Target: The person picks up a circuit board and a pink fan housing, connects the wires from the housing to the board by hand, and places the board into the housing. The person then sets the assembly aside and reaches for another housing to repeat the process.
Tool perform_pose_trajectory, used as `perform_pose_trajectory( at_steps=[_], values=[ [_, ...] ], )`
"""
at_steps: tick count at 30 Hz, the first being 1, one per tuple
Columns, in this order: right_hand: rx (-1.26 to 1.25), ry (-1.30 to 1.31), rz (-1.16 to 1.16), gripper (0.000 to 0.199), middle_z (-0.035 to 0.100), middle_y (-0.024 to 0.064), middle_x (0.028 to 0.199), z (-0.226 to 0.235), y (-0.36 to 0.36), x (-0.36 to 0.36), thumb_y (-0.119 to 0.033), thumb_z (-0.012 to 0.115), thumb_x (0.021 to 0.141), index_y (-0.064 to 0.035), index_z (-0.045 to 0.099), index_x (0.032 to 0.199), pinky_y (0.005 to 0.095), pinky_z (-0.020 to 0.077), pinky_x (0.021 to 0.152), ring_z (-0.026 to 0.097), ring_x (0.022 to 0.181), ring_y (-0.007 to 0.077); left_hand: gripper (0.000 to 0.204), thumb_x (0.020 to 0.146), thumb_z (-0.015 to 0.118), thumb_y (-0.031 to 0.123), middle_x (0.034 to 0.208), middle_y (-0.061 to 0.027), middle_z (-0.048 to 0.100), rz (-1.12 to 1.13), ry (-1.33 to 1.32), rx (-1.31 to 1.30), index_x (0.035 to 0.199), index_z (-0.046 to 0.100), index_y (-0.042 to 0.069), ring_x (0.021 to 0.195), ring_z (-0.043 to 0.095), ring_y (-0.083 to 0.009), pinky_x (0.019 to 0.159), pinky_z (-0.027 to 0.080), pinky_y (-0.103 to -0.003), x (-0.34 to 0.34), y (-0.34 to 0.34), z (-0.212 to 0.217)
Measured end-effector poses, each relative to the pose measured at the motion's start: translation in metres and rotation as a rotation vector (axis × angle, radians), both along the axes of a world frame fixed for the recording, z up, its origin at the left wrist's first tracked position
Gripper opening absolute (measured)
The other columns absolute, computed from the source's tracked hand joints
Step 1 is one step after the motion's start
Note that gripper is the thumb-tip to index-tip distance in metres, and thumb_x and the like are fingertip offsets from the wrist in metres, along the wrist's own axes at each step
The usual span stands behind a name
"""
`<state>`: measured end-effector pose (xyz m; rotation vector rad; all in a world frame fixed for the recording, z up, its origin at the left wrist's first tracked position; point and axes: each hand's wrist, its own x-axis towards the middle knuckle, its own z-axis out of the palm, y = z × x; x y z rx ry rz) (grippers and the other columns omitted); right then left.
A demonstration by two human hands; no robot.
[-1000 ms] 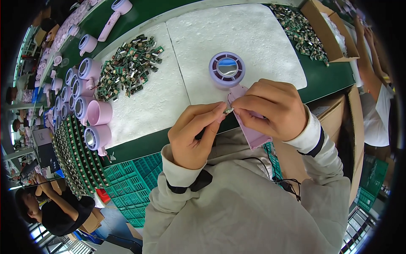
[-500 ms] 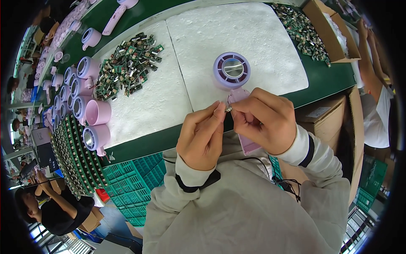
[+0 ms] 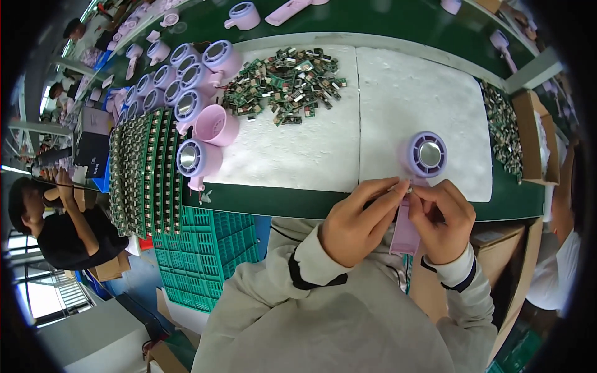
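Observation:
A handheld fan lies in front of me, its round lilac head (image 3: 429,153) with a silver centre resting on the white foam sheet. Its pink handle (image 3: 406,233) reaches past the table's near edge, between my hands. My left hand (image 3: 365,219) has thumb and forefinger pinched together over the upper handle. Facing it, my right hand (image 3: 444,217) pinches at the same spot, its other fingers curled. Between the fingertips shows a small metallic part (image 3: 410,190), too tiny to name exactly; the fingers cover most of it.
Left of the fan is a heap of small green circuit boards (image 3: 283,87). Several lilac fan heads (image 3: 189,158) and a pink cup-shaped housing (image 3: 216,125) stand beside stacked board panels (image 3: 146,177). More boards (image 3: 502,133) and a cardboard box (image 3: 538,140) lie right. A co-worker (image 3: 68,221) sits left.
The view has turned, so the table and my hands appear farther right and the hands lower. Both hands keep their pinch over the fan's handle.

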<state>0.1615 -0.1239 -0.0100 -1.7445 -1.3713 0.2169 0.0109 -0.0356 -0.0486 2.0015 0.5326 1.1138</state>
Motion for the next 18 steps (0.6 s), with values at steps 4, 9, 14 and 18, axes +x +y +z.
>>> perform_pose_trajectory(
  at_steps=[4, 9, 14, 18],
  values=[
    [-0.086, -0.015, 0.033, 0.014, 0.056, 0.0051, 0.072, 0.01, 0.004, 0.002, 0.002, 0.076, 0.085, 0.0017, 0.074, 0.098, 0.0259, 0.0391, 0.051, 0.051, 0.056, 0.0106, 0.037, 0.086, 0.074, -0.007, 0.117, -0.0164, 0.068, 0.063, 0.171, 0.036, 0.121, 0.073, 0.003, 0.095, 0.072, -0.0303, 0.079, 0.059, -0.035, -0.034, 0.03, 0.037],
    [-0.104, -0.072, 0.039, 0.015, 0.059, 0.0056, 0.072, 0.02, 0.017, 0.008, 0.0, 0.077, 0.086, 0.0004, 0.075, 0.1, 0.0269, 0.0411, 0.053, 0.053, 0.058, 0.0114, 0.036, 0.09, 0.072, 0.002, 0.114, -0.0199, 0.068, 0.365, 0.451, 0.174, 0.126, 0.067, 0.004, 0.103, 0.067, -0.041, 0.087, 0.055, -0.043, -0.066, 0.09, 0.05],
    [-0.118, -0.181, 0.057, 0.015, 0.062, 0.007, 0.076, 0.026, 0.036, 0.026, -0.006, 0.077, 0.088, -0.0014, 0.076, 0.102, 0.0295, 0.0453, 0.057, 0.057, 0.062, 0.0154, 0.04, 0.088, 0.074, 0.008, 0.103, -0.0147, 0.068, 0.4, 0.579, 0.359, 0.127, 0.064, 0.005, 0.093, 0.066, -0.036, 0.081, 0.055, -0.045, -0.076, 0.115, 0.035],
    [-0.179, -0.267, 0.068, 0.016, 0.064, 0.0082, 0.082, 0.034, 0.055, 0.048, -0.011, 0.075, 0.091, -0.002, 0.076, 0.104, 0.0312, 0.0486, 0.062, 0.061, 0.065, 0.0187, 0.038, 0.087, 0.074, 0.008, 0.1, -0.0153, 0.069, 0.381, 0.576, 0.301, 0.124, 0.065, 0.004, 0.093, 0.066, -0.0364, 0.081, 0.054, -0.045, -0.077, 0.116, 0.031]
  ],
)
